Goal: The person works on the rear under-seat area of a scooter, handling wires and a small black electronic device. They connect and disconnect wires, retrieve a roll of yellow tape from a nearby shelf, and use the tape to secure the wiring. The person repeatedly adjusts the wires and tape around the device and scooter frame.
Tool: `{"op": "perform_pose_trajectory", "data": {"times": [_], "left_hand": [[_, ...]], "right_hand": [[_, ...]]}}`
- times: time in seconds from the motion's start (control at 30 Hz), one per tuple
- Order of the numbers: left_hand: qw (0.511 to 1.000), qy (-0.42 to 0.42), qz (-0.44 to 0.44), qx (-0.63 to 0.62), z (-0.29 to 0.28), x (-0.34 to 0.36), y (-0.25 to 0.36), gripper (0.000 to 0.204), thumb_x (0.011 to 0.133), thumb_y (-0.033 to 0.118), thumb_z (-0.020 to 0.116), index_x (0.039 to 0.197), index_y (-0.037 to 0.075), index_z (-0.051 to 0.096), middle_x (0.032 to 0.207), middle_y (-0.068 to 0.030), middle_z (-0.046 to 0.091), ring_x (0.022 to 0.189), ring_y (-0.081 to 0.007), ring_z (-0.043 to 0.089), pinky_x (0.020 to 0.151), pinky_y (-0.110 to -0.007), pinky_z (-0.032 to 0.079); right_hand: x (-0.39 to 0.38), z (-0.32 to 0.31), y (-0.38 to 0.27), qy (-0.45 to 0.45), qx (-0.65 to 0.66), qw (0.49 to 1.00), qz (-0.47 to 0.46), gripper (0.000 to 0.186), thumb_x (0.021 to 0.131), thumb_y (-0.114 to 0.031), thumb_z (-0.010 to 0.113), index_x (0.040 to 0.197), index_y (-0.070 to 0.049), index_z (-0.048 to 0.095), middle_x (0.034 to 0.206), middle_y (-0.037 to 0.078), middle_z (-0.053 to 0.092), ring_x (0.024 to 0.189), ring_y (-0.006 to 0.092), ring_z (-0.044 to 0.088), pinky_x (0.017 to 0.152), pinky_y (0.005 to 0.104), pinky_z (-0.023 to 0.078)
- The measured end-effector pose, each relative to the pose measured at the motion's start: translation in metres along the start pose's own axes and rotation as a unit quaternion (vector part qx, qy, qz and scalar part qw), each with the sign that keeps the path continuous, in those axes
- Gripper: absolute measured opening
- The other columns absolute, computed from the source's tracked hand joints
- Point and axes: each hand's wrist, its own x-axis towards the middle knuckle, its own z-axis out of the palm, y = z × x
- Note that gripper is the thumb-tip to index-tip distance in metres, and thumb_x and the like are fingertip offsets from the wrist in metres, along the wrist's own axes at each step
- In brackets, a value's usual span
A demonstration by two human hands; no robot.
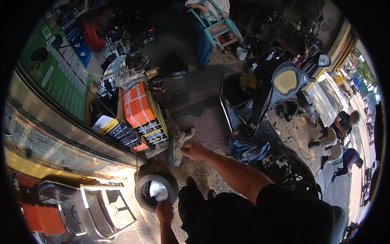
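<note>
My left hand [164, 210] is closed on a pale, shiny, sheet-like piece [158, 189], whose kind I cannot make out. It is held above a black tyre [143, 191] lying flat on the ground. My right hand [195, 151] reaches forward with its fingers drawn together. Beside its fingertips stands a grey-olive object [177, 146] with a knobbly upper end. Whether those fingers touch it or pinch something small cannot be made out.
Strapped orange and black boxes [138, 103] are stacked left ahead. A partly stripped scooter [264, 97] stands right, near a blue cloth [248, 150]. Metal-framed chairs [91, 203] are at lower left. Ahead, another person [206, 28] holds a turquoise wooden chair frame [219, 28].
</note>
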Motion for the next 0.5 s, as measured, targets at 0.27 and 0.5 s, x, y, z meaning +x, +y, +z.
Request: {"op": "perform_pose_trajectory", "data": {"times": [0.27, 0.5], "left_hand": [[0.996, -0.02, 0.033, 0.075, 0.003, 0.202, 0.035, 0.014, 0.089, 0.011, 0.06, 0.087, -0.003, 0.063, 0.072, -0.0103, 0.065, 0.059, -0.0186, 0.066, 0.049, -0.032, 0.051], [0.954, -0.085, 0.234, 0.168, 0.015, 0.316, 0.191, 0.019, 0.097, 0.015, 0.06, 0.11, 0.003, 0.067, 0.1, -0.0123, 0.068, 0.087, -0.0253, 0.067, 0.07, -0.037, 0.056]], "right_hand": [[0.271, -0.131, -0.053, 0.07, -0.212, 0.972, -0.068, 0.031, 0.089, -0.033, 0.063, 0.1, -0.004, 0.069, 0.101, 0.018, 0.069, 0.101, 0.0365, 0.066, 0.085, 0.0466, 0.052], [0.34, -0.274, 0.118, 0.086, -0.525, 0.844, -0.067, 0.015, 0.087, -0.018, 0.06, 0.097, -0.017, 0.072, 0.101, 0.005, 0.071, 0.101, 0.0261, 0.068, 0.077, 0.0412, 0.059]]}}
